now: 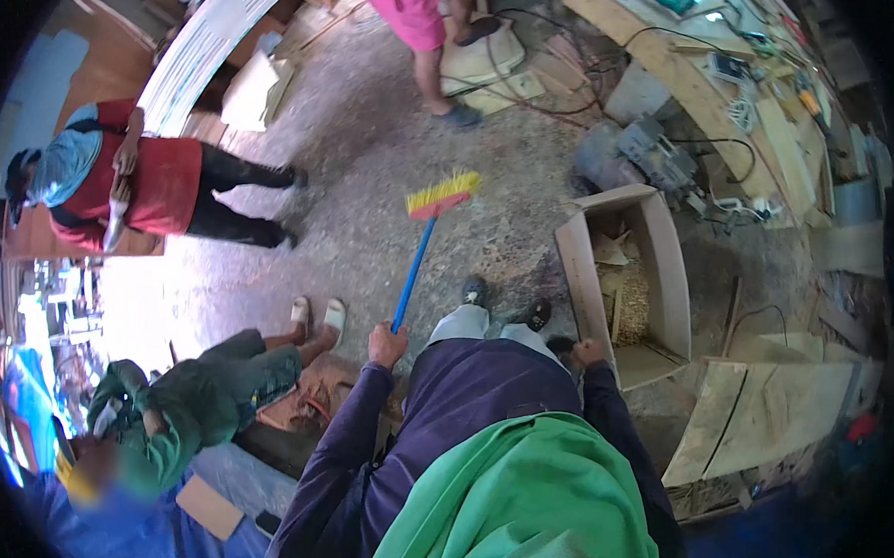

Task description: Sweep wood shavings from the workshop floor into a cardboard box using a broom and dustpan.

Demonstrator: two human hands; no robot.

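Observation:
My left hand (387, 345) is closed round the blue handle of a broom (421, 255). Its red head (442, 201) with yellow bristles is held out ahead of me, bristles facing away; whether they touch the floor I cannot tell. At my right side my right hand (588, 354) is closed beside a small dark thing (562, 345), which I cannot make out. That hand is next to an open cardboard box (673, 269), which has wood shavings (633, 301) and scraps inside.
A person in red (158, 182) stands at the left; another in green (188, 410) sits nearer. Someone in pink shorts (421, 21) stands at the far side. A grey machine (656, 155), cables and a cluttered workbench (699, 98) are at right. Plywood pieces (772, 414) lie near right.

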